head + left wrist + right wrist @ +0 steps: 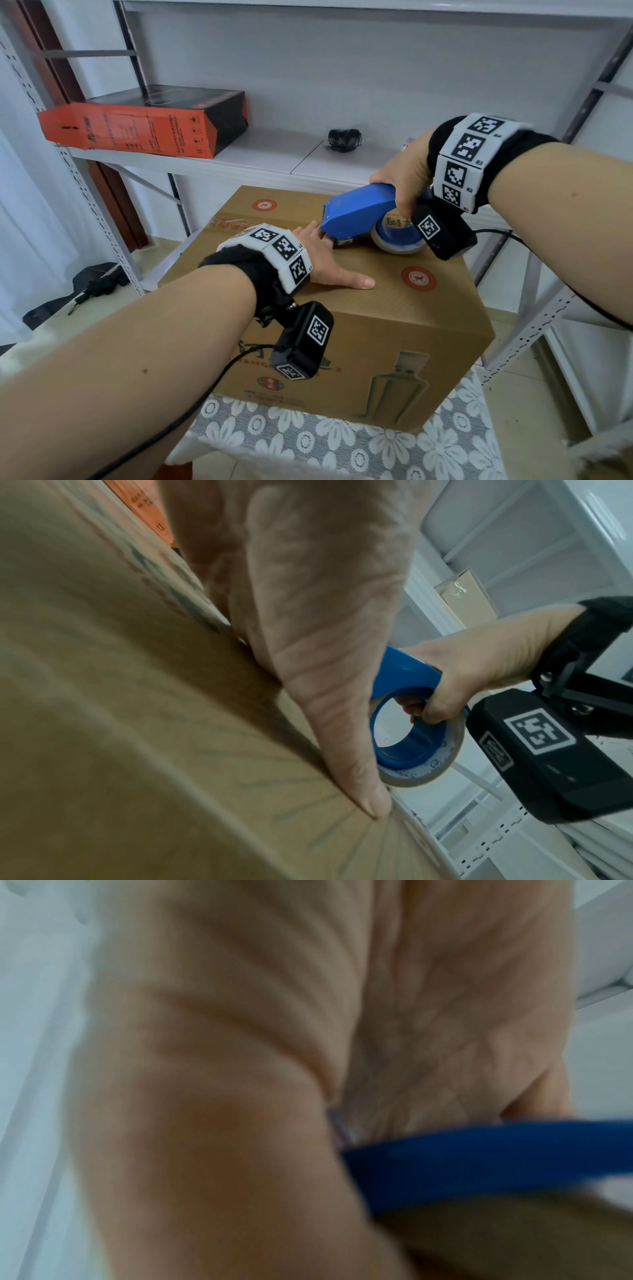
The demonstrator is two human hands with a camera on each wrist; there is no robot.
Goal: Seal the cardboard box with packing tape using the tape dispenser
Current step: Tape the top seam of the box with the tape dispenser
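Basically, the big brown printed cardboard box sits closed on a surface covered with a white floral lace cloth, in front of a white metal shelf rack. An orange-and-black carton and a small black object lie on the shelf, not involved.

The blue plastic tape dispenser with its clear tape roll is on the box top near the far right, nose pointing left along the flap seam. The right hand is wrapped around the dispenser handle, fingers curled through the loop, as the left wrist view shows. The right wrist view is blurred, only palm and a blue strip visible. The left hand lies flat on the box top, fingers straight and holding nothing, fingertips right at the dispenser nose, thumb stretched toward the near edge.

Judgement: tape is being laid or started along the top seam; how much is already stuck down cannot be told.

To do it well:
- keep the left palm pressing both flaps level so the seam stays shut
- keep the dispenser low, roller in contact, and run straight along the seam
- slide the left fingers clear of the cutter blade at the nose
- run past the edge down the side, then tilt to cut
- rub the strip down afterwards
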